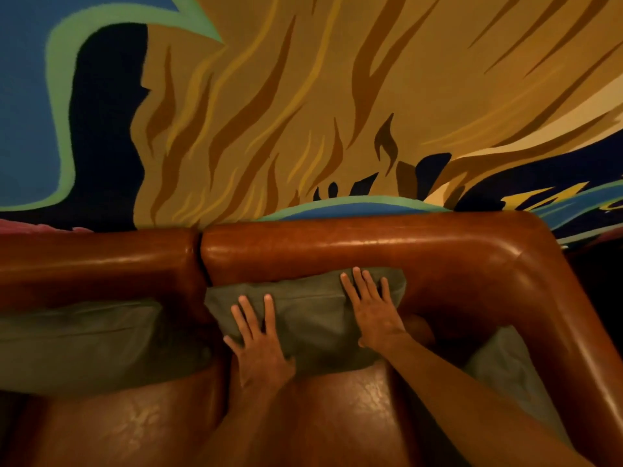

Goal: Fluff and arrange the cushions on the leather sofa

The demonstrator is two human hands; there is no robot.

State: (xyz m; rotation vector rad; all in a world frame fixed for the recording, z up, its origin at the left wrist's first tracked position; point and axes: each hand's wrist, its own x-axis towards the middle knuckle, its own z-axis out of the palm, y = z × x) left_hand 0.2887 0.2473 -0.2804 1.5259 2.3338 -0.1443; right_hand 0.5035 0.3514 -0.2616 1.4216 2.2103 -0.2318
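Note:
A grey-green cushion (310, 318) leans against the backrest of the brown leather sofa (354, 247), near its right corner. My left hand (258, 345) lies flat on the cushion's lower left part, fingers spread. My right hand (372, 308) presses flat on its upper right part, fingers reaching the top edge. Neither hand grips the fabric. A second, larger grey-green cushion (87, 345) rests against the backrest on the left. A third cushion (502, 365) is tucked by the right armrest, partly hidden behind my right forearm.
The sofa's right armrest (566, 332) curves forward along the right side. A seam (200, 261) splits the backrest into two sections. Shiny seat leather (347, 409) shows below the cushions. Behind the sofa is a wall mural (303, 96) in tan, blue and green.

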